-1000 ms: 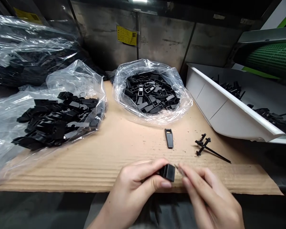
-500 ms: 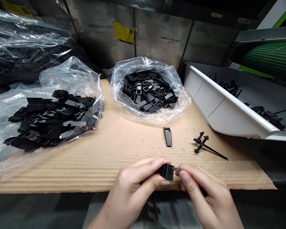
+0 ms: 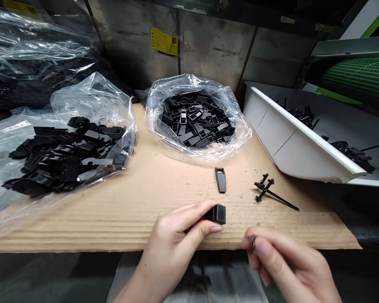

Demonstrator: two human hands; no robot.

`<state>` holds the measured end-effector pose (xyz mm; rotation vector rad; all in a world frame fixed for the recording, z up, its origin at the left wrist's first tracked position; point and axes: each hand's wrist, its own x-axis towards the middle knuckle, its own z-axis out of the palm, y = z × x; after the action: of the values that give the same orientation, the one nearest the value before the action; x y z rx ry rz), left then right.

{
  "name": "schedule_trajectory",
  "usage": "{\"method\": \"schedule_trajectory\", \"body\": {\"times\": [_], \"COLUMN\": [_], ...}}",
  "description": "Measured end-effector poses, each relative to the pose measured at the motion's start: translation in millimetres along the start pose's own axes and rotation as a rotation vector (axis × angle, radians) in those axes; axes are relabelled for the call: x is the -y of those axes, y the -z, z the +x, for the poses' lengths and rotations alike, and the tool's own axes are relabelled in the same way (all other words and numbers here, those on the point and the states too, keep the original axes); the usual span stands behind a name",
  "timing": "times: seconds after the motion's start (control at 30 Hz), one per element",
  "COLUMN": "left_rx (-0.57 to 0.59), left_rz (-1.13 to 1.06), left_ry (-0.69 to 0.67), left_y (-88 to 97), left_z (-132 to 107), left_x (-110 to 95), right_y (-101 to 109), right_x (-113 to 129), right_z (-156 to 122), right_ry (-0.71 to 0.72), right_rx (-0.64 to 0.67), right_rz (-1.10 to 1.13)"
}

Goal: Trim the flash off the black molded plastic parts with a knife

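Between thumb and fingers, my left hand [image 3: 177,235] grips a black plastic part [image 3: 219,213], its block-like end pointing right over the cardboard's front edge. My right hand [image 3: 281,256] is closed in a pinch on a small blade [image 3: 252,242], mostly hidden by the fingers and blurred. A gap separates the blade from the part. Just beyond the left hand lies a black tapered clip piece [image 3: 220,180] with a rectangular window. To its right rests a black sprue [image 3: 267,189] with a long thin stem.
Cardboard [image 3: 164,181] covers the worktop, with tiny black scraps on it. An open plastic bag [image 3: 151,122] holds many black pieces at the back; another bag [image 3: 91,92] of black parts spreads at left. A white bin [image 3: 271,126] with sprues stands at right.
My right hand has moved right and slightly down, taking the blade away from the black part. My left hand has lifted the part slightly.
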<state>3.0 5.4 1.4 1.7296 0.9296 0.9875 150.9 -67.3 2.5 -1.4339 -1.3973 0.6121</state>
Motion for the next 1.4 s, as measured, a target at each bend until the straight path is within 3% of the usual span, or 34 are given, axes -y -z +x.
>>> {"method": "schedule_trajectory", "body": {"times": [0.07, 0.13, 0.23, 0.33, 0.43, 0.5, 0.6, 0.7, 0.83, 0.97, 1.2, 1.4], "left_rx": [0.059, 0.122, 0.144, 0.111, 0.129, 0.133, 0.02, -0.038, 0.069, 0.089, 0.099, 0.103], "left_rz": [-0.024, -0.071, -0.112, -0.171, -0.372, -0.457, -0.398, -0.292, -0.175, -0.174, -0.237, -0.267], "left_ry": [-0.003, -0.013, -0.007, 0.118, 0.208, 0.207, 0.236, 0.241, 0.126, 0.077, 0.033, 0.035], "left_y": [0.0, 1.3, 6.7, 12.3, 11.4, 6.6, -1.0, -1.4, 6.4, 9.7, 10.0, 9.7], "left_z": [0, -1, -3, -6, -6, -6, -5, -3, -1, 0, 0, -1], "left_x": [-1, -1, -1, 1, 1, -1, -2, -2, -2, -4, -1, -2], "right_y": [-1, -5, -9, -5, 1, 6, 11, 11, 3, -3, 0, 0], "right_x": [4, 8, 9, 3, -6, -12, -19, -23, -22, -16, -7, -6], "right_z": [8, 18, 27, 24, 12, 5, -1, 1, 6, 10, 15, 16], "right_ry": [-0.158, -0.245, -0.304, -0.321, -0.224, -0.045, 0.302, 0.477, 0.473, 0.498, 0.267, 0.327], "right_rx": [-0.027, 0.028, 0.037, -0.058, -0.118, -0.134, -0.096, -0.047, -0.076, -0.098, 0.174, 0.112], "right_rz": [0.082, 0.169, 0.233, 0.189, 0.045, -0.097, -0.321, -0.469, -0.426, -0.432, -0.174, -0.22]}}
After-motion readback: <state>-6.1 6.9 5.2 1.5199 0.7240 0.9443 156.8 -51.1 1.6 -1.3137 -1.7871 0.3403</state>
